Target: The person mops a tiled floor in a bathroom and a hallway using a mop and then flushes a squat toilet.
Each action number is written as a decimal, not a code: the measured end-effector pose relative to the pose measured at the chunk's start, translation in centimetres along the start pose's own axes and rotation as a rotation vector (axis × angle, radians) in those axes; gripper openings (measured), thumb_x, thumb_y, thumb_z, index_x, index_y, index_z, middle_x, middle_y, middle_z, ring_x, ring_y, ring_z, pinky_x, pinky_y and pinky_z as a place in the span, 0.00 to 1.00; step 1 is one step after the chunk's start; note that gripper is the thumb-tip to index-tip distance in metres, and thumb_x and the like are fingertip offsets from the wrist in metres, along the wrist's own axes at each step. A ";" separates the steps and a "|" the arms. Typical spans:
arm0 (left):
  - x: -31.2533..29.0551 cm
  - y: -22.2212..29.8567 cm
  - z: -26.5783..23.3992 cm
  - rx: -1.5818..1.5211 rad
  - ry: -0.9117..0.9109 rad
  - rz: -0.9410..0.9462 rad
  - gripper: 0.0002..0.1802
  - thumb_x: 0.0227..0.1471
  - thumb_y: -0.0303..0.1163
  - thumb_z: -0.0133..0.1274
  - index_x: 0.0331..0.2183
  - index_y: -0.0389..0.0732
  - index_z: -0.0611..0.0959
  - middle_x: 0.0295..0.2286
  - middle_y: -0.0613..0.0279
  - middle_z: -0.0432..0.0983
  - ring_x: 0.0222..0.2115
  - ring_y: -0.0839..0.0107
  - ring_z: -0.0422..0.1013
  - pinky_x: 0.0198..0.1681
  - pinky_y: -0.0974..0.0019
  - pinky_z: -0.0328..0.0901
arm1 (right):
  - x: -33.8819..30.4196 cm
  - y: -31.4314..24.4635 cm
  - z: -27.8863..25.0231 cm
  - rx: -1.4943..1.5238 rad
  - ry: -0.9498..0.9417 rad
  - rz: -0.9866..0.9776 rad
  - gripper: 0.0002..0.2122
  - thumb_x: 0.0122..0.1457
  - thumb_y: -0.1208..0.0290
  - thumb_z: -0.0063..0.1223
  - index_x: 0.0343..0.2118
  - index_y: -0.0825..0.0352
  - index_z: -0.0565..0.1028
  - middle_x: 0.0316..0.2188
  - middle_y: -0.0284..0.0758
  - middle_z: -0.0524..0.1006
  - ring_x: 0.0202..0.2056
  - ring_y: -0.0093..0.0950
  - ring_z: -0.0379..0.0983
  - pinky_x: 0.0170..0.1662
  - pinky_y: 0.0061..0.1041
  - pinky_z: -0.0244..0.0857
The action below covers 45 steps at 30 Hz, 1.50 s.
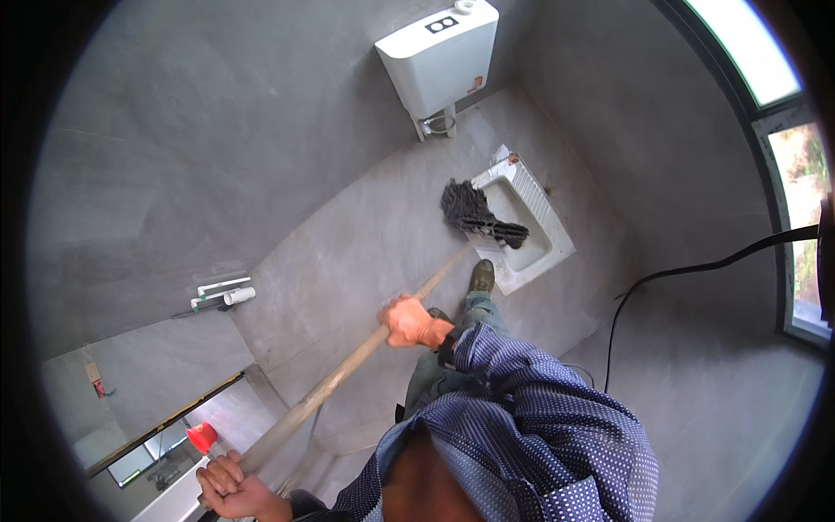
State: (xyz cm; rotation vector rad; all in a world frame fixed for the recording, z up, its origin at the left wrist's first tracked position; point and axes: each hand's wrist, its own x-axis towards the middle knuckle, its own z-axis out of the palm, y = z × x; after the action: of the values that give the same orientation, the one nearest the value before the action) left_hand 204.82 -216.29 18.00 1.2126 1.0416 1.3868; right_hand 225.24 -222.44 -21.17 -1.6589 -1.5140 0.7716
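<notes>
A mop with a long wooden handle point(335, 378) runs diagonally from the lower left toward the squat toilet. My left hand point(233, 489) is closed around the handle's upper part at the lower left. Farther down the shaft, my right hand point(406, 321) grips it, with a dark band on the wrist. The dark grey mop head point(470, 207) lies partly on the floor and partly over the left rim of the white squat toilet point(558, 246). Mop strands hide part of the bowl.
A white cistern point(450, 65) hangs on the far wall. White pipes point(224, 293) stick out at the left. My boot point(482, 276) stands beside the toilet's near edge. A black cable point(665, 274) hangs at the right near the window point(804, 217). A red object point(202, 437) is near my left hand.
</notes>
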 end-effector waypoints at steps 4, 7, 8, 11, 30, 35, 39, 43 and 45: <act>2.3 2.2 -5.3 -0.041 -0.022 0.012 0.20 0.59 0.36 0.45 0.16 0.50 0.61 0.13 0.72 0.52 0.15 0.76 0.52 0.34 0.62 0.59 | 0.1 -2.6 -2.6 0.049 -0.114 -0.048 0.06 0.39 0.65 0.56 0.20 0.60 0.73 0.18 0.37 0.76 0.24 0.44 0.75 0.33 0.42 0.68; 4.6 1.3 -10.1 -0.145 -0.334 0.015 0.21 0.67 0.36 0.37 0.19 0.50 0.60 0.13 0.75 0.50 0.13 0.80 0.46 0.30 0.66 0.54 | -0.1 -3.3 -5.0 0.058 -0.159 -0.080 0.06 0.40 0.65 0.56 0.20 0.60 0.73 0.17 0.38 0.76 0.24 0.44 0.75 0.30 0.43 0.68; 5.1 0.5 -10.7 -0.161 -0.295 0.028 0.21 0.66 0.36 0.39 0.19 0.50 0.59 0.12 0.75 0.50 0.13 0.80 0.46 0.28 0.67 0.52 | -0.1 -3.3 -5.7 0.065 -0.174 -0.083 0.06 0.40 0.65 0.55 0.20 0.60 0.73 0.17 0.38 0.75 0.23 0.45 0.75 0.30 0.43 0.68; 6.6 -2.4 -11.0 -0.203 -0.157 0.061 0.20 0.62 0.36 0.43 0.19 0.51 0.60 0.12 0.76 0.51 0.12 0.81 0.46 0.24 0.71 0.48 | -0.3 -2.3 -7.5 0.047 -0.143 -0.053 0.06 0.39 0.65 0.56 0.20 0.60 0.73 0.17 0.38 0.75 0.23 0.45 0.74 0.30 0.43 0.68; -4.9 -22.2 12.3 -0.121 -0.549 -0.411 0.10 0.56 0.31 0.47 0.24 0.42 0.69 0.21 0.60 0.68 0.30 0.60 0.69 0.52 0.44 0.64 | -9.8 18.1 -11.5 -0.237 0.133 0.574 0.11 0.44 0.63 0.62 0.29 0.61 0.77 0.33 0.37 0.75 0.45 0.39 0.71 0.54 0.40 0.59; -5.2 -20.5 12.7 -0.066 -0.600 -0.373 0.12 0.58 0.32 0.48 0.24 0.41 0.69 0.20 0.59 0.68 0.30 0.60 0.69 0.52 0.46 0.64 | -10.9 20.2 -11.8 -0.170 0.160 0.562 0.10 0.44 0.67 0.61 0.30 0.61 0.76 0.33 0.37 0.74 0.45 0.41 0.70 0.52 0.40 0.59; -5.1 -18.7 12.0 -0.061 -0.632 -0.369 0.12 0.57 0.30 0.48 0.23 0.41 0.68 0.19 0.60 0.66 0.26 0.61 0.68 0.52 0.44 0.64 | -13.6 23.7 -11.1 -0.167 0.149 0.636 0.10 0.45 0.69 0.60 0.32 0.62 0.75 0.34 0.38 0.73 0.46 0.42 0.69 0.51 0.40 0.61; -4.4 -16.4 11.4 -0.015 -0.461 -0.397 0.15 0.56 0.29 0.48 0.19 0.42 0.65 0.17 0.60 0.64 0.23 0.63 0.65 0.43 0.51 0.67 | -14.2 23.4 -9.5 -0.172 0.164 0.628 0.10 0.46 0.67 0.60 0.31 0.62 0.75 0.34 0.39 0.73 0.46 0.42 0.69 0.50 0.41 0.61; -3.3 -14.9 10.0 0.249 -0.412 -0.395 0.14 0.53 0.28 0.49 0.17 0.44 0.67 0.17 0.62 0.65 0.21 0.65 0.64 0.35 0.59 0.67 | -14.2 22.5 -8.4 -0.163 0.143 0.652 0.11 0.46 0.64 0.60 0.31 0.61 0.75 0.35 0.39 0.73 0.45 0.43 0.69 0.51 0.41 0.61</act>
State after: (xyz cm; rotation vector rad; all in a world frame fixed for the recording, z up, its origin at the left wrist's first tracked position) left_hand 216.72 -217.26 4.20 1.3145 1.1015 0.6810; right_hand 242.69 -238.03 -36.34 -2.3192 -0.9486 0.8479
